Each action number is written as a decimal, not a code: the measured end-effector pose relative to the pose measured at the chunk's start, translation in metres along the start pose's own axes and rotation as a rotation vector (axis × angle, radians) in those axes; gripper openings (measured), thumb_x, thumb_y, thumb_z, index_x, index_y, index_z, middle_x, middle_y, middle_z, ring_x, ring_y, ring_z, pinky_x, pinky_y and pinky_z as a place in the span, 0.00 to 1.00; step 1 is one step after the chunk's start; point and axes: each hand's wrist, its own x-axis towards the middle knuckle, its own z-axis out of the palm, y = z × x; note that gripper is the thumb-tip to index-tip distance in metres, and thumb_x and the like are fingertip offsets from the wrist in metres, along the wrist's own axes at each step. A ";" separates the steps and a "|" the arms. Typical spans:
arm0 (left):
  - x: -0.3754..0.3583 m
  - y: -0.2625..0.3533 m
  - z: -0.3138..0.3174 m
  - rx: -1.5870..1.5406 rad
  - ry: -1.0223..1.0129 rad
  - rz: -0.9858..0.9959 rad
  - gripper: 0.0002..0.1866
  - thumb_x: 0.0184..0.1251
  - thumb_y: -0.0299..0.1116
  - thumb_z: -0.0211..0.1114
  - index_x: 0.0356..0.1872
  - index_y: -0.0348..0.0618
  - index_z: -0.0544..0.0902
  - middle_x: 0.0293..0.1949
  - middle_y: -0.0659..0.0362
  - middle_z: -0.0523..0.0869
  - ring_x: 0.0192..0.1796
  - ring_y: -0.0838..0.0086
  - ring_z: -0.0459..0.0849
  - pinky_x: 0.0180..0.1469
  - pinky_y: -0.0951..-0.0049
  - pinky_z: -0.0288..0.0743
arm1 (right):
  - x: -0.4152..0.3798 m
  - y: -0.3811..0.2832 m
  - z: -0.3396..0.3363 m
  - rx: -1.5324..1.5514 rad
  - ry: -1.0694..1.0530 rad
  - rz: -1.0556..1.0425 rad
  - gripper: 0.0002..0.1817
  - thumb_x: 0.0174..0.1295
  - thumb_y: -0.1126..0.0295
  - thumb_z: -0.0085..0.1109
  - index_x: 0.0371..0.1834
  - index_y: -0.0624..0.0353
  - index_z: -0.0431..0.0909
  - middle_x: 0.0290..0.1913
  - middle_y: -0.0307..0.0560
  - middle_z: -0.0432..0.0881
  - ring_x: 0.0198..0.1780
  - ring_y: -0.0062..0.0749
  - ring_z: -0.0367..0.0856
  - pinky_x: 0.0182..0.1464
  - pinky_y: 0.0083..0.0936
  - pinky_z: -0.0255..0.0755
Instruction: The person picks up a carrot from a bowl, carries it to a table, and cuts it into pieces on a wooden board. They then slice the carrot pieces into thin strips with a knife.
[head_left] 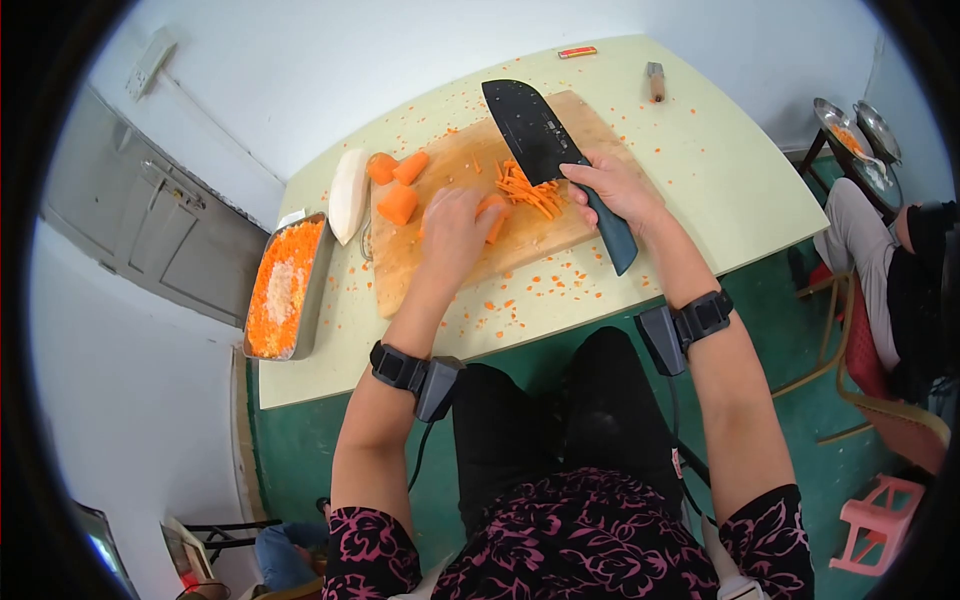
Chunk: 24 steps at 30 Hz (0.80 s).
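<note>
My right hand (612,190) is wrapped round the handle of a black knife (530,130), whose broad blade points up and left over the wooden cutting board (590,125). Under the blade's lower end lies a pile of carrot sticks (530,192). My left hand (455,228) rests on the board, its fingers closed on a carrot piece (493,215) that shows at their right side. Left of it, more carrot pieces (398,204) lie on the board. A peeled white radish (349,196) is on the table beside the board's left edge.
A metal tray (322,275) of chopped carrot stands at the table's left end. Small carrot bits dot the table (720,160). A red packet (577,52) and a small tool (655,82) lie at the back. A seated person (860,235) and pans (845,130) are at right.
</note>
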 end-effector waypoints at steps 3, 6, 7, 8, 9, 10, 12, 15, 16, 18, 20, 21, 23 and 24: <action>-0.004 0.005 -0.009 0.108 -0.047 -0.052 0.12 0.54 0.38 0.67 0.27 0.37 0.81 0.26 0.51 0.81 0.35 0.58 0.78 0.38 0.59 0.71 | -0.002 -0.002 0.002 0.003 0.005 -0.002 0.10 0.66 0.62 0.53 0.38 0.55 0.67 0.18 0.32 0.69 0.13 0.15 0.67 0.15 0.16 0.64; -0.008 0.008 -0.011 0.211 -0.109 -0.062 0.13 0.54 0.39 0.67 0.26 0.38 0.81 0.25 0.53 0.81 0.34 0.59 0.78 0.37 0.60 0.71 | -0.002 -0.002 0.002 0.002 0.007 0.001 0.09 0.66 0.63 0.53 0.39 0.55 0.67 0.18 0.32 0.69 0.13 0.15 0.67 0.15 0.16 0.64; -0.008 0.009 -0.012 0.240 -0.124 -0.051 0.13 0.55 0.39 0.67 0.25 0.38 0.81 0.24 0.53 0.81 0.33 0.60 0.77 0.37 0.60 0.72 | -0.001 -0.001 0.002 0.007 0.001 0.001 0.09 0.66 0.63 0.53 0.39 0.55 0.67 0.19 0.32 0.69 0.13 0.16 0.67 0.15 0.16 0.64; -0.008 0.009 -0.013 0.198 -0.145 -0.072 0.12 0.55 0.38 0.67 0.30 0.38 0.82 0.29 0.52 0.81 0.36 0.59 0.78 0.40 0.60 0.72 | -0.001 0.000 0.001 0.012 -0.004 0.000 0.09 0.66 0.63 0.53 0.39 0.55 0.67 0.19 0.32 0.69 0.13 0.16 0.67 0.15 0.16 0.64; -0.008 0.012 -0.017 0.155 -0.167 -0.092 0.13 0.55 0.37 0.67 0.35 0.38 0.82 0.33 0.51 0.82 0.39 0.58 0.78 0.43 0.61 0.72 | -0.001 0.000 0.001 0.013 -0.007 -0.006 0.09 0.66 0.63 0.52 0.39 0.55 0.67 0.19 0.32 0.69 0.13 0.16 0.67 0.15 0.16 0.64; -0.007 0.014 -0.020 0.111 -0.188 -0.112 0.15 0.55 0.36 0.66 0.39 0.37 0.82 0.37 0.49 0.83 0.42 0.57 0.78 0.46 0.61 0.73 | -0.001 0.000 0.001 0.013 -0.009 -0.011 0.09 0.66 0.63 0.52 0.39 0.55 0.67 0.19 0.32 0.69 0.13 0.16 0.67 0.15 0.16 0.64; -0.010 0.010 -0.028 -0.026 -0.301 0.010 0.22 0.55 0.33 0.66 0.53 0.41 0.77 0.50 0.49 0.77 0.51 0.58 0.76 0.52 0.64 0.73 | -0.001 0.000 0.000 0.003 -0.012 -0.017 0.08 0.66 0.64 0.52 0.38 0.56 0.67 0.19 0.33 0.69 0.13 0.16 0.68 0.16 0.17 0.66; -0.006 -0.011 -0.033 -0.037 -0.500 0.155 0.33 0.53 0.30 0.65 0.64 0.45 0.69 0.61 0.49 0.69 0.59 0.60 0.72 0.57 0.68 0.72 | 0.000 0.000 -0.001 0.000 -0.011 -0.017 0.08 0.65 0.65 0.52 0.36 0.57 0.66 0.19 0.34 0.70 0.14 0.18 0.69 0.17 0.19 0.68; -0.004 -0.016 -0.031 -0.009 -0.572 0.191 0.36 0.52 0.29 0.66 0.66 0.47 0.66 0.64 0.50 0.67 0.62 0.60 0.70 0.59 0.69 0.71 | 0.000 -0.001 -0.001 0.013 -0.013 -0.013 0.08 0.65 0.65 0.52 0.36 0.57 0.66 0.19 0.34 0.70 0.14 0.18 0.69 0.17 0.19 0.68; 0.004 -0.020 -0.034 -0.196 -0.686 0.059 0.34 0.51 0.28 0.67 0.64 0.45 0.70 0.61 0.51 0.70 0.58 0.63 0.73 0.56 0.71 0.73 | 0.000 0.000 0.000 0.025 -0.019 -0.007 0.09 0.65 0.65 0.52 0.36 0.57 0.66 0.19 0.34 0.70 0.14 0.17 0.69 0.17 0.19 0.68; 0.018 -0.014 -0.041 -0.246 -0.790 -0.052 0.32 0.49 0.28 0.68 0.61 0.44 0.73 0.58 0.52 0.72 0.55 0.65 0.75 0.53 0.73 0.73 | 0.000 0.000 -0.001 0.022 -0.021 -0.009 0.09 0.65 0.65 0.52 0.36 0.57 0.66 0.19 0.34 0.70 0.14 0.17 0.69 0.16 0.19 0.68; 0.025 -0.008 -0.043 -0.204 -0.841 -0.095 0.31 0.49 0.28 0.68 0.60 0.43 0.74 0.57 0.53 0.73 0.53 0.66 0.76 0.52 0.74 0.73 | 0.000 0.000 -0.001 0.021 -0.018 -0.008 0.09 0.65 0.65 0.52 0.36 0.57 0.66 0.19 0.34 0.70 0.14 0.17 0.69 0.16 0.19 0.68; 0.028 -0.006 -0.041 -0.188 -0.853 -0.122 0.28 0.47 0.29 0.69 0.55 0.40 0.76 0.51 0.52 0.76 0.48 0.66 0.78 0.48 0.73 0.73 | 0.000 -0.001 0.000 0.020 -0.012 -0.005 0.09 0.65 0.65 0.52 0.36 0.56 0.66 0.19 0.34 0.70 0.14 0.17 0.69 0.16 0.19 0.68; 0.028 -0.008 -0.039 -0.212 -0.812 -0.107 0.27 0.46 0.30 0.70 0.52 0.38 0.78 0.46 0.51 0.77 0.44 0.65 0.78 0.45 0.71 0.73 | 0.000 -0.001 0.000 0.018 -0.015 -0.007 0.09 0.65 0.65 0.52 0.36 0.56 0.66 0.19 0.34 0.70 0.14 0.17 0.69 0.16 0.19 0.68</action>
